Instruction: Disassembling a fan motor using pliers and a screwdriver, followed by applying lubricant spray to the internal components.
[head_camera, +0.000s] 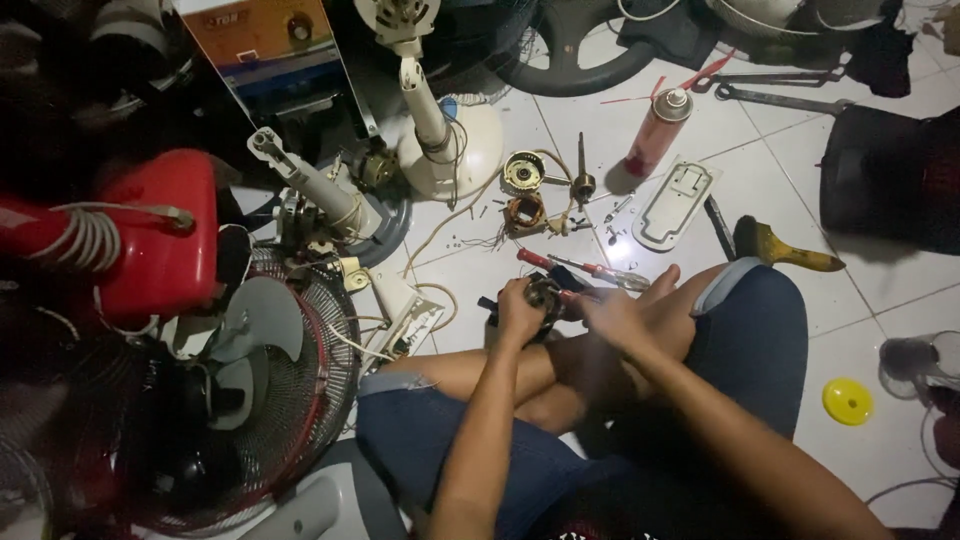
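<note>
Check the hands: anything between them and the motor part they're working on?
Nothing visible. The left hand already wraps the small motor part over the crossed legs, and the right hand touches it from the other side. The screwdrivers lie beyond on the tiled floor, out of the way.

Two bare forearms are seen, with no sleeves, watch or bracelet visible on either. The left hand (519, 308) and right hand (612, 316) are ungloved, and no rings can be made out in the dim light. Dark blue denim shorts (440, 440) are worn, with rolled cuffs showing a paler lining at the knees. Lower legs and feet are bare. A dark top is noted at the bottom edge.
</note>
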